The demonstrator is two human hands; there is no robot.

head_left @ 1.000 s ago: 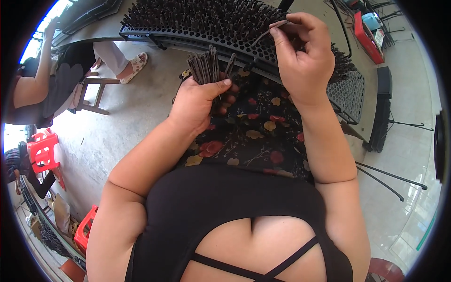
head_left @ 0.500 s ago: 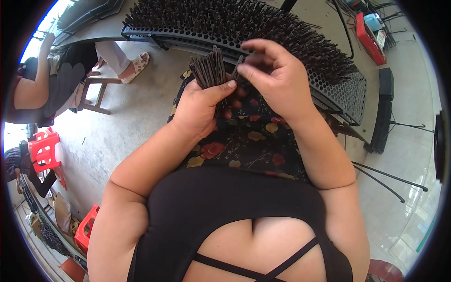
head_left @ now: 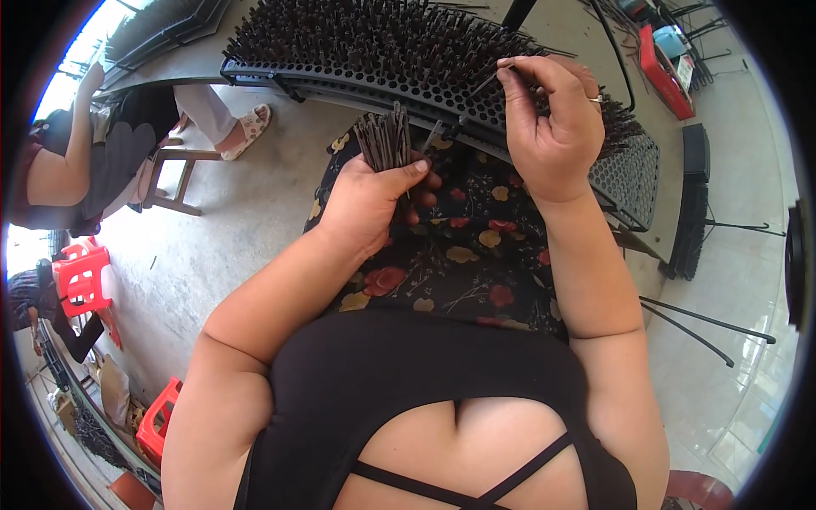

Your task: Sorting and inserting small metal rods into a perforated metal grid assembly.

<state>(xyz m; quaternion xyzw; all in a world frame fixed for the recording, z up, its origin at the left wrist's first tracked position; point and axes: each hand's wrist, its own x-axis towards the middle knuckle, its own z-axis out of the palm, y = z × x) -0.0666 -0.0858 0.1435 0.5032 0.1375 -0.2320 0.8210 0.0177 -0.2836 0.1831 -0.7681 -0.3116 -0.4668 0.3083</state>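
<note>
Head view; left hand (head_left: 365, 194) grips strip bundle (head_left: 388, 143); right hand (head_left: 557, 127) pinches single strip (head_left: 485, 85)

Bright, cool daylight floods in from the left, burning the far edge to white with a bluish fringe and washing over the smooth grey concrete floor (head_left: 204, 246), while the glossy pale tiled floor (head_left: 727, 285) at right carries glare streaks. Black vignetting rings the circular fisheye view, which bends the long black perforated metal rack (head_left: 374, 87) into a curve; the dense thin dark brown sticks (head_left: 365, 42) merge into shadow, and detail softens toward the rim.
</note>
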